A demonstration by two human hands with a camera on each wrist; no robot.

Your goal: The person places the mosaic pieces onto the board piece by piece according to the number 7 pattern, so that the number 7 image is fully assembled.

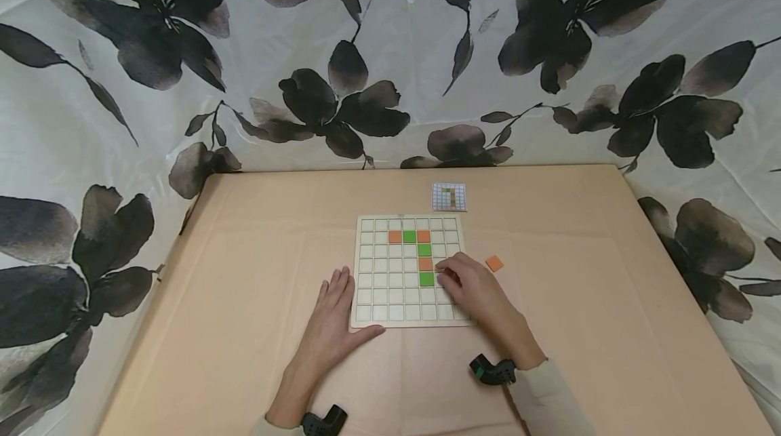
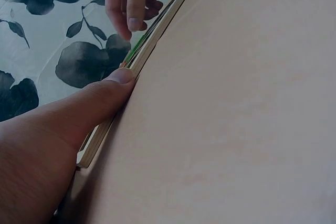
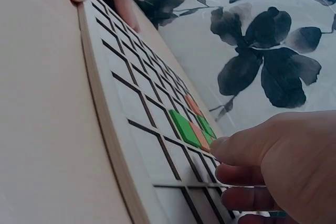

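A pale wooden grid board [image 1: 388,293] lies on the table, with orange and green square tiles in some of its cells. Along its left edge rests my left hand [image 1: 332,324], fingers straight, the thumb pressing the front edge. My right hand [image 1: 485,293] is over the board's right side, fingers bent, fingertips beside the orange tile [image 1: 425,264] and the green tile [image 1: 426,279] in the lower part of the column. Nothing shows between its thumb and fingers in the left wrist view. A loose orange tile [image 1: 494,264] lies on the table just beyond that hand.
A small printed card [image 1: 449,196] with a coloured grid pattern lies behind the board. The tan table [image 1: 274,239] reaches back to a white cloth [image 1: 439,131] with dark flowers. Each wrist wears a black camera band.
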